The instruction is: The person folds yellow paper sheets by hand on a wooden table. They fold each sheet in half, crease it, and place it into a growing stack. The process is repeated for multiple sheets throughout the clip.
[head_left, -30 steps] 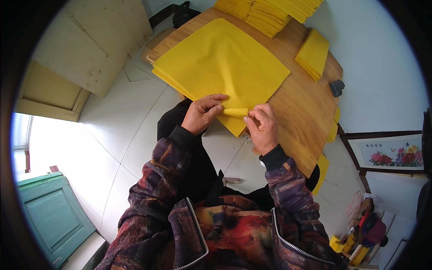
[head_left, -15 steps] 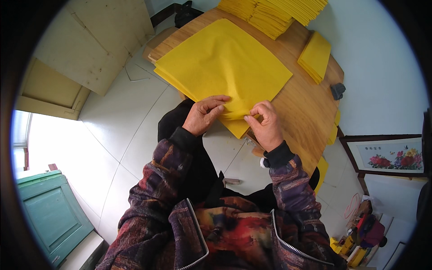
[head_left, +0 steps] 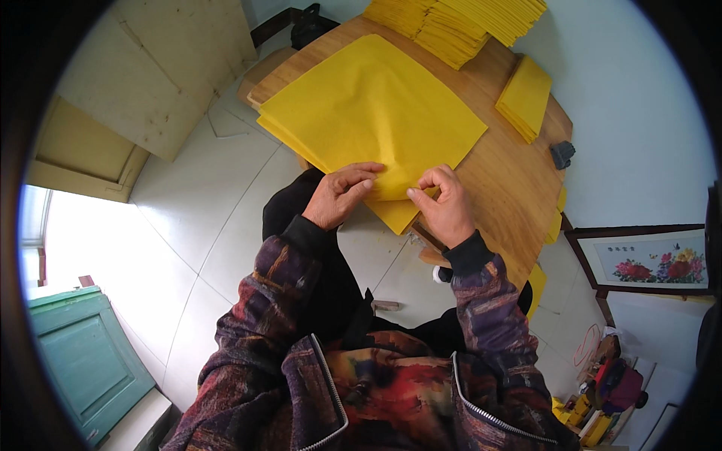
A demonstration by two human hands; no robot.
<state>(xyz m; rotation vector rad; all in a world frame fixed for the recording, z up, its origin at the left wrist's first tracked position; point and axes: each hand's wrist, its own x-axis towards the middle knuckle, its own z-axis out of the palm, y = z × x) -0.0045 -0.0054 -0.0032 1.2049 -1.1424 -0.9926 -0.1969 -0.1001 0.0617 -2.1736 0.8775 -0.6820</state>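
Note:
A yellow sheet (head_left: 376,105), paper or thin cloth, lies over more of the same on the wooden table (head_left: 515,199). Its near corner is lifted or curled back between my hands, and a yellow corner beneath it points toward me. My left hand (head_left: 335,197) pinches the left part of this near edge, thumb below and fingers on top. On the right part, my right hand (head_left: 447,207) grips the edge between thumb and forefinger. A soft crease runs up the sheet from between the hands.
Yellow stacks (head_left: 451,34) stand at the table's far end, with a smaller folded yellow pile (head_left: 524,98) at the right. Near it sits a small dark grey object (head_left: 562,155). A framed flower picture (head_left: 647,261) leans at the right, and a green cabinet (head_left: 86,364) stands at the lower left.
The near edge between my hands has gone from bunched folds to a smoother, rounder curl. My right hand has shifted very slightly; the left has hardly moved.

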